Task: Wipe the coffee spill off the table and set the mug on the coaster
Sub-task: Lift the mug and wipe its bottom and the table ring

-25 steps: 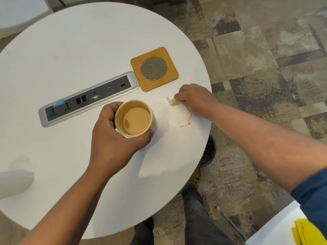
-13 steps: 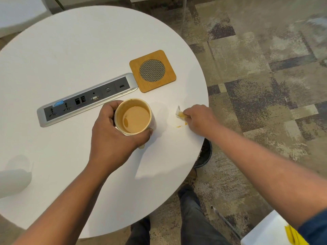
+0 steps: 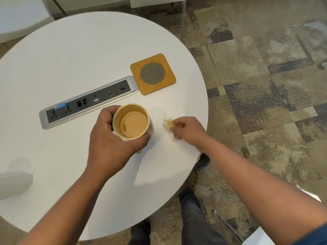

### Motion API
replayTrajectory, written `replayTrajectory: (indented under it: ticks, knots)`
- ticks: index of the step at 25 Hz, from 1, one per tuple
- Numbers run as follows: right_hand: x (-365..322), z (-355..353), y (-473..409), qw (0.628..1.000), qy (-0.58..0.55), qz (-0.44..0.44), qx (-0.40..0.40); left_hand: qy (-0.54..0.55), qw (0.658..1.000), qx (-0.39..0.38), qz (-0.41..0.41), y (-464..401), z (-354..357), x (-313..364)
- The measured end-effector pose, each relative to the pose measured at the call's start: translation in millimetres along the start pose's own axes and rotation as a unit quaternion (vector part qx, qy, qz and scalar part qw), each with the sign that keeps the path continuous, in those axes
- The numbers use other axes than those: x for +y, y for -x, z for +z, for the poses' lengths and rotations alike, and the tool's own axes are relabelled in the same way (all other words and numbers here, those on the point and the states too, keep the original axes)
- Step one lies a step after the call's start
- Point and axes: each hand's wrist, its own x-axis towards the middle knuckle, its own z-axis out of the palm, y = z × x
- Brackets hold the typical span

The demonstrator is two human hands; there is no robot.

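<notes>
Round white table [image 3: 74, 59] on patchy grey-beige carpet [image 3: 265, 85]. Left hand [image 3: 113, 138] wrapped round mug [image 3: 132, 122] beside socket strip [image 3: 88, 101]. Right hand [image 3: 189, 131] pinching stained tissue [image 3: 168, 123] near table edge. Coaster [image 3: 153, 73] bare, past mug.

left hand [image 3: 113, 142] curled in a firm grip; right hand [image 3: 189, 131] pinching, forearm outstretched.

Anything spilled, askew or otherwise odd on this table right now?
A faint tan coffee smear remains on the table under the right hand, which pinches a stained tissue. The left hand grips the mug, not yet on the coaster.
</notes>
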Motion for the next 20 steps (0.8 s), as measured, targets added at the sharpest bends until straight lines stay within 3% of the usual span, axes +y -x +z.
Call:
replayTrajectory:
  ticks: [4,11,17,20]
  knots:
    - [-16.6,-34.8,-33.8,0.996,-0.011,-0.015,0.089,0.0,1.0,0.0,-0.001,0.4,0.3,-0.8]
    - [-21.5,-37.7,-69.1,0.963,0.209,-0.085,0.15,0.0,1.0,0.0,-0.009,0.2,3.2,-3.3]
    - [-27.0,-2.6,-56.9,0.902,0.38,-0.202,-0.024,-0.006,1.0,0.004,-0.011,-0.8,2.5,-4.5]
    - [-25.1,3.6,-42.9,0.871,0.434,-0.201,-0.113,-0.005,1.0,0.003,-0.01,-0.8,3.1,-2.8]
